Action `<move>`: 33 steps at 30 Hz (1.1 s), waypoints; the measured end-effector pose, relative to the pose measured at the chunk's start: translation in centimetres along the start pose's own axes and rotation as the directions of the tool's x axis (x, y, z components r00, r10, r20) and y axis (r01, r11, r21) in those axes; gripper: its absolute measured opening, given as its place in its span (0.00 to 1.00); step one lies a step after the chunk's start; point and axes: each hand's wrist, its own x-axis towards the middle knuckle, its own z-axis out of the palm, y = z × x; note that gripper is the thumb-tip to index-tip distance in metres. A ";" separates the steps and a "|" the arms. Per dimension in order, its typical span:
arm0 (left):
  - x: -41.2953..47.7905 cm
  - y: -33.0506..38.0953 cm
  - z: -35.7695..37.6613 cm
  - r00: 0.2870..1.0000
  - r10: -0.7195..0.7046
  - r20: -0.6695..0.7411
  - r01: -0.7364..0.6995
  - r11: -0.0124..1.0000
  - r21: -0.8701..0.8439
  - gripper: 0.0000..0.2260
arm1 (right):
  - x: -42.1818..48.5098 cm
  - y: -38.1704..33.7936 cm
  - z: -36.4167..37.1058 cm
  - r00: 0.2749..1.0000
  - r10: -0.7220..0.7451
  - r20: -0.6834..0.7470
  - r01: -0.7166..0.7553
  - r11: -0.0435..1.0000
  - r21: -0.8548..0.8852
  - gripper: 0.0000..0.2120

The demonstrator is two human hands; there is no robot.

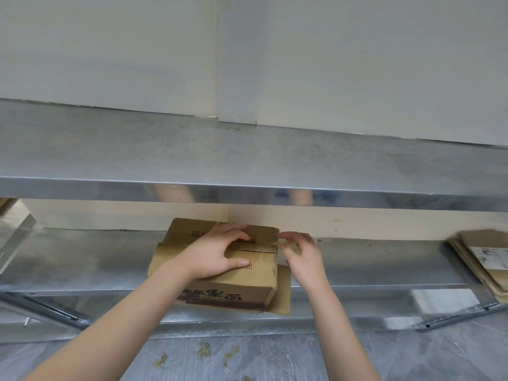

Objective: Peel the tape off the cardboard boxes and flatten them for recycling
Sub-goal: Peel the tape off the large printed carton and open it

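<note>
My left hand [220,253] lies palm down on top of the cardboard box [233,284], fingers spread and fairly straight, thumb stretched along the near half of the lid; it presses on the box and grips nothing. My right hand [302,255] is just beside the box's top right edge, fingers curled in, pinching a crumpled bit of tape [292,246] between thumb and fingertips; the tape looks to run from the seam across the lid, though I cannot tell how much of it is loose.

The box sits on the lower shelf [371,265] of a metal rack, near the front edge, its printed side facing me with the lettering upside down; the lid flaps are closed, and a loose flap [284,292] juts out low at the right side.

Well apart, at the right end of the same shelf, lies a stack of flattened cardboard [483,259]; the upper shelf [247,158] runs across above my hands; small scraps [204,351] lie on the grey floor [275,361] in front of the rack.
</note>
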 end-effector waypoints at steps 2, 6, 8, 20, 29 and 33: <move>-0.6 -1.2 -0.5 1.000 0.003 -0.008 -0.002 0.997 0.077 0.35 | 0.1 -0.8 -0.2 0.999 -0.034 -0.002 0.034 0.996 -0.083 0.05; -1.7 -3.6 -1.2 1.000 -0.018 -0.011 0.020 0.993 0.116 0.45 | 0.6 -1.7 0.1 0.993 -0.109 0.049 0.118 0.958 -0.261 0.07; -2.2 -4.3 -1.9 0.999 -0.043 -0.030 0.046 0.994 0.097 0.45 | 0.8 -2.3 0.3 0.991 -0.084 0.099 0.110 0.950 -0.293 0.06; -5.8 -7.9 -2.0 0.997 -0.071 -0.042 0.066 0.992 -0.111 0.57 | -0.8 -3.6 0.3 0.976 -0.134 0.174 0.205 0.845 -0.495 0.07; -6.5 -8.1 -1.1 0.992 -0.054 -0.117 0.038 0.989 -0.141 0.52 | -2.1 -4.8 0.9 0.974 -0.133 0.184 0.213 0.818 -0.535 0.09; -6.5 -8.0 -1.0 0.990 -0.052 -0.132 0.033 0.989 -0.141 0.52 | -2.0 -4.7 1.5 0.980 -0.136 0.144 0.192 0.837 -0.513 0.08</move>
